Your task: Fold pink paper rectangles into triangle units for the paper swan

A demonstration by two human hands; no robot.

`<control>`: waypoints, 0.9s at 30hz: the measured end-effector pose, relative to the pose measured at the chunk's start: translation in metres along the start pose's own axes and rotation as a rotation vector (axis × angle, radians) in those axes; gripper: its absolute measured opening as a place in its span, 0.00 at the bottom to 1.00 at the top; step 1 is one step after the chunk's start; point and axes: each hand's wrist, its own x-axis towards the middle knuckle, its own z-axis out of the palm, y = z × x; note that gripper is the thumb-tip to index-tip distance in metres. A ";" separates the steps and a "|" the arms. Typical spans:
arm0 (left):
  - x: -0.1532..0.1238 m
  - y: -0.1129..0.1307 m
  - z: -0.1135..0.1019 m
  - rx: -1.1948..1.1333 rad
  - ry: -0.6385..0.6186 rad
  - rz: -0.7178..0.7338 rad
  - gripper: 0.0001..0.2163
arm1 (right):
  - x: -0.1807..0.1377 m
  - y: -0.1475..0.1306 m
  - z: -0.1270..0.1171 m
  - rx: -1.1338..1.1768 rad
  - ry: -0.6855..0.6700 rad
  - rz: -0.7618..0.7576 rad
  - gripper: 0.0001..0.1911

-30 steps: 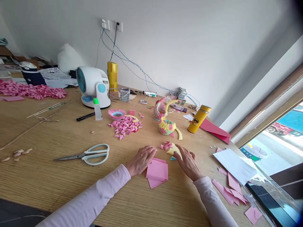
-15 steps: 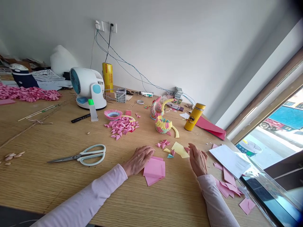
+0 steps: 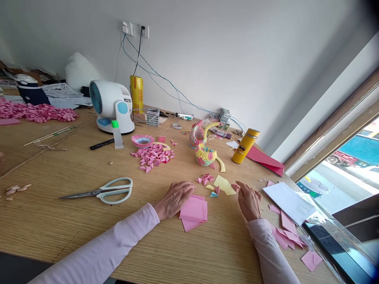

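My left hand (image 3: 174, 200) lies on the table with its fingers loosely stretched out. Its fingertips reach the upper left edge of a small stack of pink paper sheets (image 3: 193, 213). On the right, my right hand (image 3: 249, 202) rests on its side, fingers extended and apart from the thumb, holding nothing I can see. Just left of it are a pale yellow paper sheet (image 3: 224, 185) and a small folded pink piece. Between the hands sit several folded pink triangles (image 3: 205, 179) and a blue one (image 3: 213, 194). Behind stand a yellow paper basket (image 3: 205, 156) and a paper swan (image 3: 197, 134).
White-handled scissors (image 3: 115, 191) lie open to the left. Further back are a heap of pink folded pieces (image 3: 152, 156), a pink paper bowl (image 3: 142, 141), a glue bottle (image 3: 118, 138) and a fan (image 3: 111, 104). A yellow flask (image 3: 245, 146) and white sheets (image 3: 288, 202) are on the right.
The view has shifted very slightly, moving the surroundings a little to the right. Both hands hold almost the same places, and the papers lie as before.
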 end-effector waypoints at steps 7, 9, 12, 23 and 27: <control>0.005 0.009 -0.010 -0.067 -0.025 -0.106 0.17 | 0.007 -0.009 -0.002 -0.067 -0.088 0.082 0.14; 0.006 0.010 -0.011 -0.084 -0.019 -0.117 0.17 | 0.009 -0.015 0.000 -0.126 -0.174 0.038 0.15; 0.005 0.008 -0.008 -0.069 0.000 -0.094 0.17 | 0.013 -0.021 0.005 -0.186 -0.239 0.008 0.18; 0.001 0.001 -0.001 -0.034 0.000 -0.069 0.18 | 0.016 -0.020 0.007 -0.198 -0.261 -0.014 0.20; 0.001 0.002 -0.003 -0.025 -0.008 -0.060 0.19 | 0.016 -0.019 0.006 -0.191 -0.272 -0.032 0.17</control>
